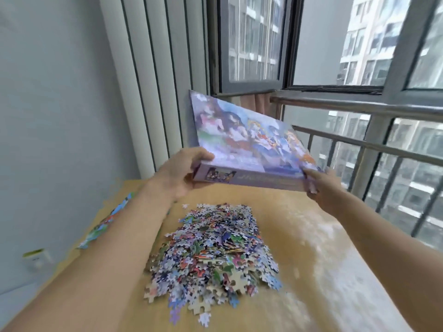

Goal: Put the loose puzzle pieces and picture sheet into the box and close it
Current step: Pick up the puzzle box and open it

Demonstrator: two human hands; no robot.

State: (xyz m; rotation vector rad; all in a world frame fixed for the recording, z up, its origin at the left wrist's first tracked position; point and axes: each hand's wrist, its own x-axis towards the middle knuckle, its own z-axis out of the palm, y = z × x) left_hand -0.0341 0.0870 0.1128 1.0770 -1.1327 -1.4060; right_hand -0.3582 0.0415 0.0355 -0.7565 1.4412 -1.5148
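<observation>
A purple puzzle box (249,142) with a colourful picture on its lid is lifted above the far end of the wooden table (311,248), tilted with its far edge up. My left hand (182,173) grips its near left corner, and my right hand (321,188) grips its near right corner. A large heap of loose puzzle pieces (215,255) lies on the table below and in front of the box. The picture sheet (107,219) lies at the table's left edge, mostly hidden behind my left forearm.
A window with a metal railing (359,144) runs along the right of the table. Vertical blinds (153,80) and a grey wall stand behind and to the left. A white wall socket (38,258) sits low on the left.
</observation>
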